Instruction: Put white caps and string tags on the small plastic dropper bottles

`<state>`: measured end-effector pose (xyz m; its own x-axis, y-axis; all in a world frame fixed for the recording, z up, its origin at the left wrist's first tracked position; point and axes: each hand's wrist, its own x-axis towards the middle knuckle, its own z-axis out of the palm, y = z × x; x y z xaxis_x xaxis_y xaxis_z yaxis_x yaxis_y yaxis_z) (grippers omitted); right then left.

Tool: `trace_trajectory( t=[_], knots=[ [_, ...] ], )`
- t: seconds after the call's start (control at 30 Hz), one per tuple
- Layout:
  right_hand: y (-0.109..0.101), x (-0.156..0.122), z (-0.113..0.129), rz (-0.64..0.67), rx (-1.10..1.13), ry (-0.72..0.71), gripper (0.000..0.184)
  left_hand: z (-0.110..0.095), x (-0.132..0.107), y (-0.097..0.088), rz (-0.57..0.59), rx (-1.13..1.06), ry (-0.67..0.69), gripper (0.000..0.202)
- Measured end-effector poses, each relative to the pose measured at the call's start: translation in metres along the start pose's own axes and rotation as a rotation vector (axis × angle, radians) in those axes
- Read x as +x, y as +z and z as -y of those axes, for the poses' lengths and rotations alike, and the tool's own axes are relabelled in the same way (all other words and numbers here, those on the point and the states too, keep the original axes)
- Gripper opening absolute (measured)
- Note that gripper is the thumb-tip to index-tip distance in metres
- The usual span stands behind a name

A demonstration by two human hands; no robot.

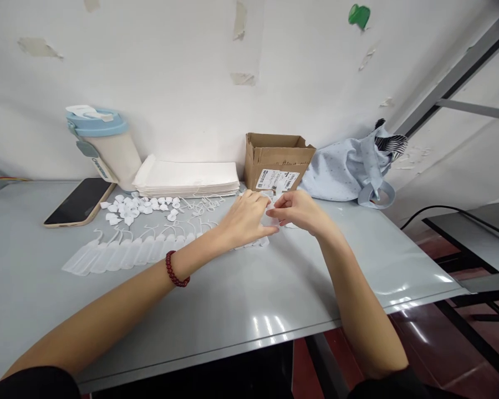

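Observation:
My left hand [245,217] and my right hand [298,210] meet above the grey table [233,299], both pinching one small translucent white pouch [271,220] between the fingertips. A dark red bead bracelet [175,270] sits on my left wrist. A row of several filled translucent pouches with strings [120,252] lies overlapped on the table, running from the left up to my left hand. Behind it lie several loose white heart-shaped tags on strings [143,207].
A stack of white paper sheets [187,178] lies by the wall, with an open cardboard box [275,161] to its right. A blue-lidded tumbler [103,145] and a phone [80,201] stand at the left. A pale blue cloth bag [349,169] sits at the right.

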<state>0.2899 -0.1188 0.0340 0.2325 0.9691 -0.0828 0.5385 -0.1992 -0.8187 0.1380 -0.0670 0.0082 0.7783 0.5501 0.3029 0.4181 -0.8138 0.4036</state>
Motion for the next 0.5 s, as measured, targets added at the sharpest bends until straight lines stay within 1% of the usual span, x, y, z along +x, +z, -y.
trace_trajectory(
  t=[0.07, 0.17, 0.27, 0.4, 0.5],
  knots=[
    [-0.005, -0.001, 0.000, 0.041, -0.068, 0.010, 0.015, -0.004, 0.001, 0.001, 0.024, -0.001, -0.028, 0.030],
    [-0.012, -0.001, 0.000, 0.153, -0.197, 0.005, 0.015, -0.010, 0.003, 0.005, 0.076, 0.007, -0.068, 0.028],
    [-0.015, 0.001, -0.002, 0.248, -0.283, -0.002, 0.019, -0.012, 0.002, 0.009, 0.113, 0.054, -0.072, 0.031],
    [-0.013, 0.004, -0.004, 0.313, -0.321, 0.026, 0.025, -0.010, 0.000, 0.014, 0.123, 0.125, -0.034, 0.041],
    [-0.011, 0.007, -0.006, 0.337, -0.329, 0.044, 0.025, -0.008, -0.001, 0.018, 0.130, 0.172, -0.032, 0.048]
  ],
)
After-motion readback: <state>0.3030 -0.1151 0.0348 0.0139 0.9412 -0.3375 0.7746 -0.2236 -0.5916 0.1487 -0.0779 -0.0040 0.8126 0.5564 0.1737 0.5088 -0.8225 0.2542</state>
